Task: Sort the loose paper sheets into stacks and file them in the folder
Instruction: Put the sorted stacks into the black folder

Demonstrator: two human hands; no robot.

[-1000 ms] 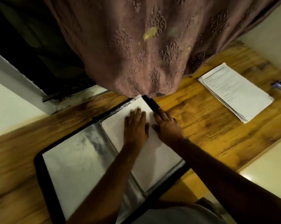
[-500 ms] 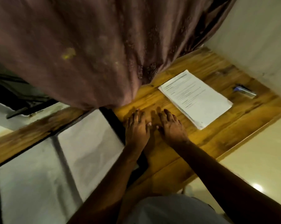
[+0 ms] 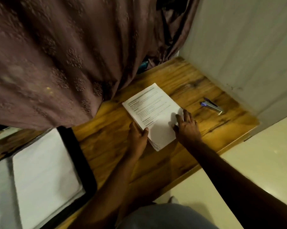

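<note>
One open black folder (image 3: 80, 164) lies at the near left of the wooden table (image 3: 106, 146), a white sheet (image 3: 45, 179) in its right sleeve. One brown curtain (image 3: 65, 55) hangs over the far left. Mid-table sits one stack of printed paper sheets (image 3: 152, 111). The left hand (image 3: 137, 138) holds its left edge, thumb on top; the right hand (image 3: 187, 128) presses spread fingers on its right side. Far right lies one blue pen (image 3: 211, 105).
</note>
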